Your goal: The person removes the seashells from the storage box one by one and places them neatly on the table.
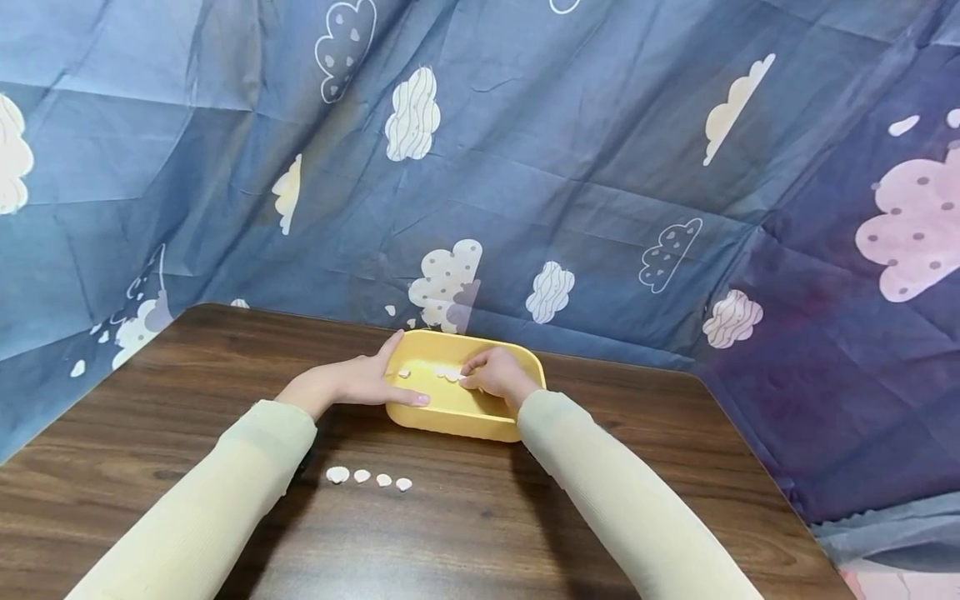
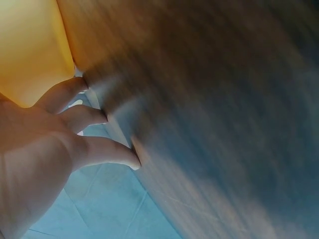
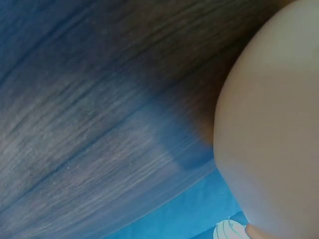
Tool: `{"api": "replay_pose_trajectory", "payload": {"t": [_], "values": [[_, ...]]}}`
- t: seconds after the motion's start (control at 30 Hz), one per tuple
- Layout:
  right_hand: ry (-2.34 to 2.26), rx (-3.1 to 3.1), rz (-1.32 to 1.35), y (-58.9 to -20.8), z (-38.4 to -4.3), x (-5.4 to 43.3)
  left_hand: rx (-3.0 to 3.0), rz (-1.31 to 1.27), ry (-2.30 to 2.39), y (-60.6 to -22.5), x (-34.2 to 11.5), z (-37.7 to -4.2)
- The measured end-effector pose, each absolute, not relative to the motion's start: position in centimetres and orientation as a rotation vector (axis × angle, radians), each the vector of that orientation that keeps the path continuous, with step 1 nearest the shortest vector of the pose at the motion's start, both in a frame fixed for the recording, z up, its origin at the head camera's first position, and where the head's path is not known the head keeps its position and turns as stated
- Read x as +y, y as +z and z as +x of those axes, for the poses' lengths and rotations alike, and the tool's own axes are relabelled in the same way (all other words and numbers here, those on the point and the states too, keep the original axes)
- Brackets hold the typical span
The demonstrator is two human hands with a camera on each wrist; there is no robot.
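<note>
A yellow plastic tub [image 1: 457, 427] stands towards the back of the table. My left hand [image 1: 360, 385] grips its left end, the thumb over the rim. In the left wrist view, other fingers of the left hand [image 2: 55, 134] reach down to the wood beside the tub [image 2: 35, 50]. Inside the tub, the fingertips of my right hand [image 1: 498, 375] pinch at a small white shell by a short row of white shells [image 1: 446, 372]; the fingers partly hide it. Another shell [image 1: 404, 374] lies near the left end. The right wrist view shows part of the right hand [image 3: 274, 124], without its fingertips.
On the dark wooden table [image 1: 600, 517], several white shells [image 1: 362, 476] lie in a row in front of the tub, between the forearms. A blue cloth with printed clouds [image 1: 487, 208] hangs behind the table and along its sides.
</note>
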State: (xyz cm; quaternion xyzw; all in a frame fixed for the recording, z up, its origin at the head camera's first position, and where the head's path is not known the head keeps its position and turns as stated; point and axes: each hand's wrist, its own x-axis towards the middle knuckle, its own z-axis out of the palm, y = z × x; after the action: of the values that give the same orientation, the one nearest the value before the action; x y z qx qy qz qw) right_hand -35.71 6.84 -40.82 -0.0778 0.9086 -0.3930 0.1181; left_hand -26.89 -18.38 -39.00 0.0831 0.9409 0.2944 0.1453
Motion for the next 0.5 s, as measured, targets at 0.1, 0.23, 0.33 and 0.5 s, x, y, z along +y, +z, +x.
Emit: {"api": "replay_pose_trajectory", "payload": {"t": [0.1,0.23,0.33,0.5], "values": [[-1.146,2.654,-0.203,-40.72,-35.67,6.70,2.708,0.241,0.856,-38.93,-18.37,-26.90],[-1.131,2.653,-0.184,-40.47,-35.44,6.64,2.708,0.252,0.856,-38.89,-18.32,-26.86],[-1.124,2.647,-0.194,-40.27,-35.21,6.65,2.709,0.244,0.856,-38.91,-18.35,-26.79],[-1.104,2.663,-0.260,-40.27,-34.84,6.86,2.717,0.243,0.877,-39.16,-18.28,-26.76]]}}
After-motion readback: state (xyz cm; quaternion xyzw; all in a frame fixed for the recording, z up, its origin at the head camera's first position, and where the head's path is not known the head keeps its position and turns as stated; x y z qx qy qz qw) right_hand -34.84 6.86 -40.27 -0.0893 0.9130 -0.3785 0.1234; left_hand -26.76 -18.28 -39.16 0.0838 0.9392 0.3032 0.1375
